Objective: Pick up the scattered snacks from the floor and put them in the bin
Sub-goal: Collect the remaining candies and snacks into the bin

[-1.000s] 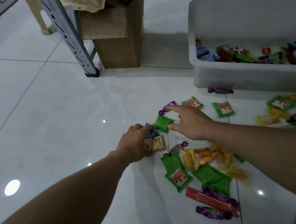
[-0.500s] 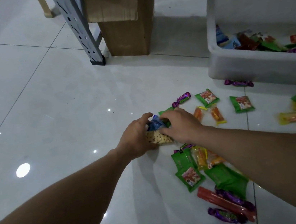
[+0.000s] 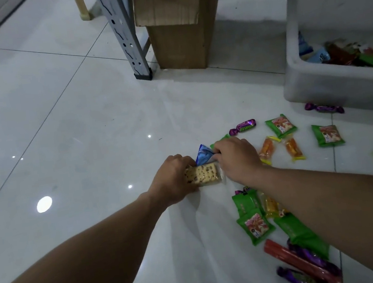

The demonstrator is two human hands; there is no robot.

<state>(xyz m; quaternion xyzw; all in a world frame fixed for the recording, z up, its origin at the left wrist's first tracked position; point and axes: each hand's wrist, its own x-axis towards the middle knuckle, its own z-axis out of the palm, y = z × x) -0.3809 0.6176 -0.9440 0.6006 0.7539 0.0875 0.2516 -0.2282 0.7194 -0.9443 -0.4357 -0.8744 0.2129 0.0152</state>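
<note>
On glossy white floor tiles (image 3: 84,131), the left hand (image 3: 173,178) grips a cracker packet (image 3: 205,174) and the right hand (image 3: 237,158) pinches a blue packet (image 3: 202,154); loose snacks (image 3: 280,126) lie near the grey bin (image 3: 303,83), with a cardboard box (image 3: 179,42) behind.

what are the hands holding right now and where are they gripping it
The left hand grips the cracker packet by its left end. The right hand pinches the blue packet at its right corner; what else it covers is hidden.
</note>
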